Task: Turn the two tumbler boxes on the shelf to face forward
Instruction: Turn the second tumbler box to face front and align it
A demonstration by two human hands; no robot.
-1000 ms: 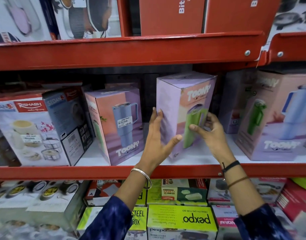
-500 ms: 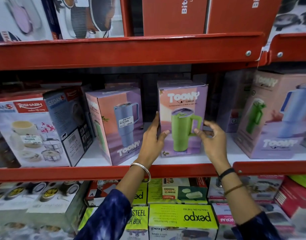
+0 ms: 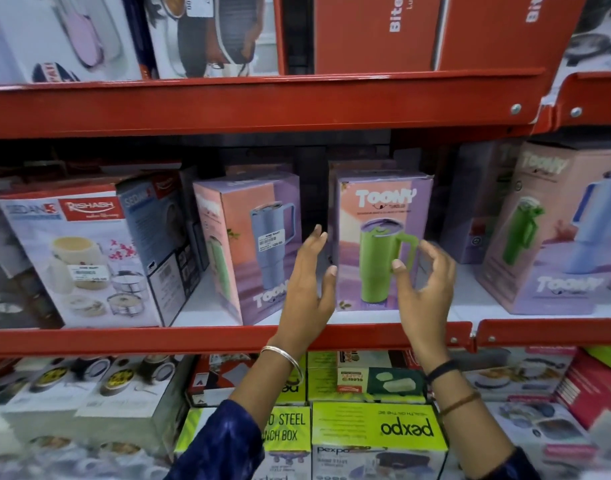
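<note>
left hand fingers spreading apart beside box edge | right hand fingers curling loosely, gripping nothing | purple cardboard green-tumbler box standing upright, facing forward on red metal shelf | purple-and-pink blue-tumbler box sitting angled, left

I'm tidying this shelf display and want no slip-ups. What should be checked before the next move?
1. Green-tumbler box faces forward, upright: ok.
2. Left hand clear of that box: ok, open beside it, apart.
3. Right hand clear: ok, fingers spread just in front of it.
4. Blue-tumbler box faces forward: not ok, angled, with a side panel showing.
5. Room to turn it: ok, open gap between the two boxes.
6. Its base flat on the red shelf: cannot tell.
</note>
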